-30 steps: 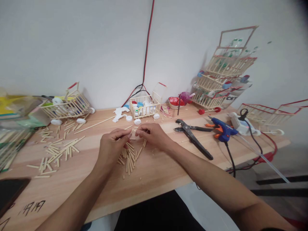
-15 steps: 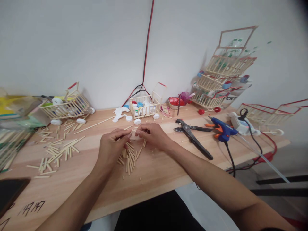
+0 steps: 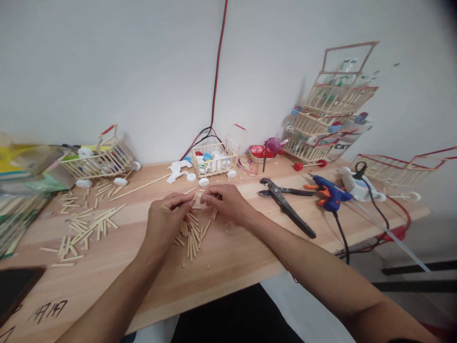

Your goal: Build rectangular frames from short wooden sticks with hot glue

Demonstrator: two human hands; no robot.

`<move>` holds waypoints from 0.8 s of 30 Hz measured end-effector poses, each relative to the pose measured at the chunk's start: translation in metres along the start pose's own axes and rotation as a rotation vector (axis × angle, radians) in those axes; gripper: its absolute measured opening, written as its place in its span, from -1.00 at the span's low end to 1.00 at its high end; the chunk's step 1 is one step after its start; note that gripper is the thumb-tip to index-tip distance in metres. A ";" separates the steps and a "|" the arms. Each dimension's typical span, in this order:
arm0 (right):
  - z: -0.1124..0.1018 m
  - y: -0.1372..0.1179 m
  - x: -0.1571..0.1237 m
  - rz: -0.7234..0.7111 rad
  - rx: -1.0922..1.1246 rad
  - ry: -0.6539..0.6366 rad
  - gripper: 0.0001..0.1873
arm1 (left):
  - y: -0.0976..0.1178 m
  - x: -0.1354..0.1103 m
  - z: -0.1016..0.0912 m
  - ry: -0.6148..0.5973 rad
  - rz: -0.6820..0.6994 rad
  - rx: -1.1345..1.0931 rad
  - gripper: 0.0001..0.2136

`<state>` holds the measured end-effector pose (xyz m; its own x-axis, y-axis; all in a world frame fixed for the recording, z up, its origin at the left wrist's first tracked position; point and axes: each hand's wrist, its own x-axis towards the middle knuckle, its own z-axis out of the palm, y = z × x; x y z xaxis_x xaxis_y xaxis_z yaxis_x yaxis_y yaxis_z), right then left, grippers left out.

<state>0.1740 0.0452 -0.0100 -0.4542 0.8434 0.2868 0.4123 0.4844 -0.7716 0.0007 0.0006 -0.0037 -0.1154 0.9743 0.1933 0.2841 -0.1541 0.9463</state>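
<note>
My left hand [image 3: 166, 221] and my right hand [image 3: 228, 202] meet at the middle of the wooden table [image 3: 232, 257], fingertips pinched together on a short wooden stick [image 3: 197, 199] held between them. Just below the hands lies a small pile of cut sticks [image 3: 192, 233]. A little cart of sticks with bottle caps [image 3: 214, 159] stands behind the hands near the wall.
More cut sticks [image 3: 85, 226] are scattered at the left, by another stick cart [image 3: 98, 157]. Black pliers [image 3: 285, 205] and a blue glue gun [image 3: 330, 195] lie to the right. Stacked stick carts [image 3: 332, 119] stand at the back right. A dark phone [image 3: 16, 286] sits at the near left.
Hardly anything has changed; both hands stay pinched together at the same spot, and the view has shifted very slightly.
</note>
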 end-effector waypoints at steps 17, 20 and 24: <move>0.001 0.000 0.000 0.025 0.025 0.003 -0.80 | -0.001 -0.001 0.001 0.010 -0.016 -0.032 -0.79; 0.001 0.000 0.000 0.011 0.011 0.007 -0.81 | -0.001 -0.001 0.001 0.003 -0.012 -0.030 -0.79; 0.001 0.000 0.001 0.013 -0.011 0.007 -0.81 | -0.002 -0.001 0.001 -0.001 -0.009 -0.025 -0.80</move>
<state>0.1730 0.0454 -0.0102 -0.4436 0.8511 0.2809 0.4265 0.4761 -0.7691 0.0011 0.0005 -0.0060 -0.1172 0.9758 0.1847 0.2589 -0.1495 0.9543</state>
